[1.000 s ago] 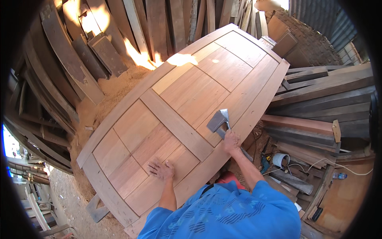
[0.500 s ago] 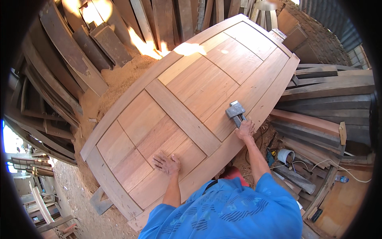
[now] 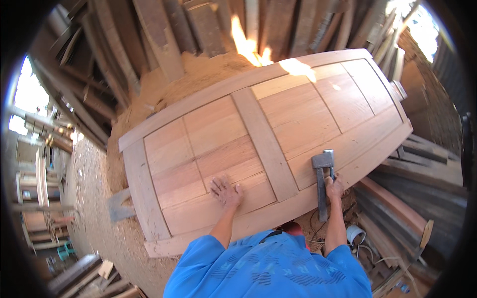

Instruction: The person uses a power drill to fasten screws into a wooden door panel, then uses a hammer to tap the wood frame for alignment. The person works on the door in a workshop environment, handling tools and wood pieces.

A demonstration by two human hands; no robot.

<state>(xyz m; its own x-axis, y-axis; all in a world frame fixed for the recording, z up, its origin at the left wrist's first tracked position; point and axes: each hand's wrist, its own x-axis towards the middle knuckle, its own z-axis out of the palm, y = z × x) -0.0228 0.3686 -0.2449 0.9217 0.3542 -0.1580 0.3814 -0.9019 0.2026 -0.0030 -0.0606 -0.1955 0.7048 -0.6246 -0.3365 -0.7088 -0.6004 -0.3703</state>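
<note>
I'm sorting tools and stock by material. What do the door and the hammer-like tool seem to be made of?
The door looks like bare, unfinished wood: pale reddish boards with visible grain and joints, no paint or gloss. The hammer-like tool in the right hand has a dull grey head, probably steel; its dark grey handle could be metal or wood, which the picture leaves open.

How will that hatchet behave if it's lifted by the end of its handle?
The hatchet will probably feel head-heavy: its broad metal head sits far from the right hand gripping the handle. It looks rigid. Laid on the wooden door, the flat head should keep it from rolling.
</note>
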